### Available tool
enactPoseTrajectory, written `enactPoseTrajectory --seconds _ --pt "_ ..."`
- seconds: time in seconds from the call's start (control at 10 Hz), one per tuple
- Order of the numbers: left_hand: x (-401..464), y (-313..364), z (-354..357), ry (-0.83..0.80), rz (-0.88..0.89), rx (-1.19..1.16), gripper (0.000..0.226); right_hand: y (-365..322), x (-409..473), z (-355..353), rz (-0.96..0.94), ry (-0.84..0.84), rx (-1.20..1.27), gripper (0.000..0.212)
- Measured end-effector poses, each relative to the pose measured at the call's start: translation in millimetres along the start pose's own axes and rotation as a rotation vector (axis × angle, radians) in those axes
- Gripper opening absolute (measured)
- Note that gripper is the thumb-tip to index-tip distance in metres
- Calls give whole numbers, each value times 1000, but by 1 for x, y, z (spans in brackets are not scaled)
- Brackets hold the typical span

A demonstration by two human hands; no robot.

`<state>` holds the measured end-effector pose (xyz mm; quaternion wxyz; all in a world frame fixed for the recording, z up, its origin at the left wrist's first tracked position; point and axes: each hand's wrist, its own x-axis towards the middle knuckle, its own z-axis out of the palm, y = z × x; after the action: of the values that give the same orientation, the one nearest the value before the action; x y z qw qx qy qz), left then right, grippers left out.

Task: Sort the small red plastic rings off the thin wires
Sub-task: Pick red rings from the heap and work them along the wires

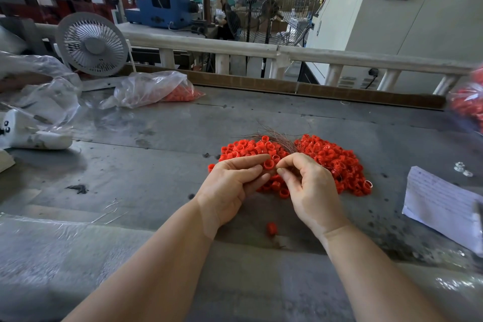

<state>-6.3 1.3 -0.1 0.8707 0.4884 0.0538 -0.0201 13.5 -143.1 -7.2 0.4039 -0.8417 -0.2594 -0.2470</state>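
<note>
The person's left hand (pixel 232 180) holds one red ring (pixel 269 164) at its fingertips, fingers curled around it, just above the near edge of the ring pile (pixel 292 162) on the bench (pixel 156 165). The right hand (pixel 311 185) pinches thumb against forefinger right beside that ring; a thin wire is presumably in the pinch, though it is too fine to make out there.

To do the step well, the ring should probably be held steady while the wire is drawn straight out along the ring's axis — a sideways pull would likely snag the wire on the rim. Freed wire belongs with the wire bundle (pixel 277 136) lying across the far side of the pile, the ring with the loose ones.

The rings are short, smooth plastic cylinders, bright red and open at both ends — light, and apt to roll. One stray ring (pixel 271 228) lies alone nearer the person. The wires look hair-thin, brownish and springy. The bench top is dull grey, scuffed and stained.
</note>
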Motion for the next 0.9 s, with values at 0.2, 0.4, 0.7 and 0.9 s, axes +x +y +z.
enactPoseTrajectory --seconds 0.2,0.4,0.7,0.9 --pt "-1 1 0 -17 -2 3 31 0 0 0 -11 4 -11 9" --pt "-1 1 0 -20 -4 -2 32 0 0 0 -12 -1 -5 8" --pt "-3 1 1 -35 -5 -21 27 -1 0 0 5 -8 -2 7" --pt "-3 0 1 -18 11 10 20 -2 -1 -1 13 -12 -3 8"
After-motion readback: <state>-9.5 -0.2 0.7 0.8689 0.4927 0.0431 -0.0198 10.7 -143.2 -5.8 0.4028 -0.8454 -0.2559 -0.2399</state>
